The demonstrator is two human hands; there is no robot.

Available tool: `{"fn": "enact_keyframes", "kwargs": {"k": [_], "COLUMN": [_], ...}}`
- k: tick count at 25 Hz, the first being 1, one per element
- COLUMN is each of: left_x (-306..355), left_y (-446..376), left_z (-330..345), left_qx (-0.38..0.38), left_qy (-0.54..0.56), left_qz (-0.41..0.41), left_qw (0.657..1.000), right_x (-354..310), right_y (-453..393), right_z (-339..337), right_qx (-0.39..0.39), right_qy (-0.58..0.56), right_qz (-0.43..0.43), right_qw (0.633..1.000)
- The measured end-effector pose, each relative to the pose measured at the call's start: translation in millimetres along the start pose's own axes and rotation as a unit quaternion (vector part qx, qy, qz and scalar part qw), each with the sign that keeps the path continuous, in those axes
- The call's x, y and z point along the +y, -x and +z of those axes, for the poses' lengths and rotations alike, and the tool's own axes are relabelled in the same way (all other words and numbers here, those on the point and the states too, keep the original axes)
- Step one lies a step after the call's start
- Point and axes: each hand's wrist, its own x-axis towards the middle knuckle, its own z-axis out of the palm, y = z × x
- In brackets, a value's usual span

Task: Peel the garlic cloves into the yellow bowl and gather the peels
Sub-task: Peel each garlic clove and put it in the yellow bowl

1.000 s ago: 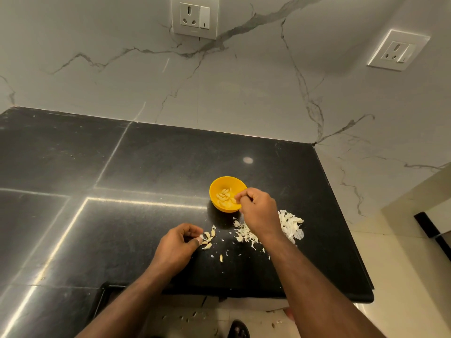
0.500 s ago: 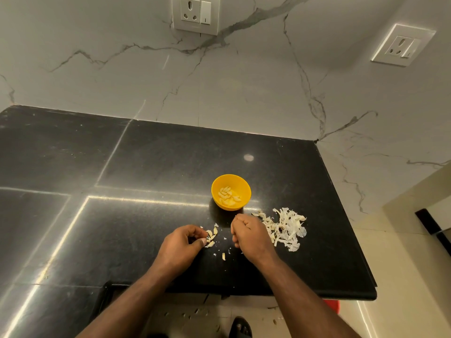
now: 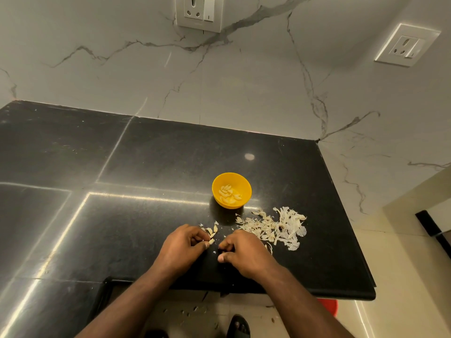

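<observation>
Black countertop [image 3: 146, 167], I'm reading it left to right.

Left hand [image 3: 181, 245]: fingers curled in, thumb and forefinger tips pinched together at a pale scrap, looks like peel. Small cluster of peels [image 3: 211, 231] sits touching those fingertips, just past them on the counter.

Right hand [image 3: 246, 252]: just beside the left, fingers curled down onto the counter, thumb tucked under. I can't tell what it holds, if anything; fingertips face away from the camera and block it. A few tiny white flecks lie on the counter in the gap between the two hands.

Yellow bowl [image 3: 231, 190]: upright, beyond both hands, slightly right of the gap between them, apart from both. Peeled garlic cloves [image 3: 229, 194] lie in the bottom.

Big peel pile [image 3: 275, 228]: right of the bowl and nearer me, loose and spread out. Its near-left edge runs under or against the right hand's knuckles, partly hidden there.

Cut off or unclear: both forearms leave the frame at the bottom. Below the counter edge, floor with scattered peel bits, a dark sandal [image 3: 238, 326] cropped at the bottom, a red object [image 3: 328, 307] mostly hidden behind the right forearm.

Wall: two switched sockets [image 3: 199, 12] [image 3: 407, 45], the first cropped at the top. No readable text or brand on anything.
</observation>
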Motion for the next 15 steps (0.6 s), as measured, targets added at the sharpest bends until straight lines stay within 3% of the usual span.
{"fn": "enact_keyframes", "kwargs": {"k": [4, 7, 11, 13, 15], "left_x": [1, 5, 23, 31, 35], "left_y": [1, 1, 1, 1, 0], "left_z": [1, 1, -1, -4, -5], "left_qx": [0.020, 0.026, -0.028, -0.026, -0.036], "left_qy": [0.034, 0.076, 0.227, 0.285, 0.314], "left_qz": [-0.006, 0.000, -0.002, -0.026, -0.042], "left_qw": [0.999, 0.997, 0.974, 0.958, 0.948], "right_x": [0, -5, -13, -15, -14], "right_y": [4, 4, 3, 6, 9], "right_z": [5, 0, -17, -25, -28], "right_qx": [0.031, 0.100, 0.112, 0.111, 0.125], "right_qy": [0.007, -0.183, -0.431, -0.461, -0.422], "right_qz": [-0.003, 0.009, 0.009, 0.003, -0.014], "right_qw": [0.999, 0.978, 0.895, 0.881, 0.898]}}
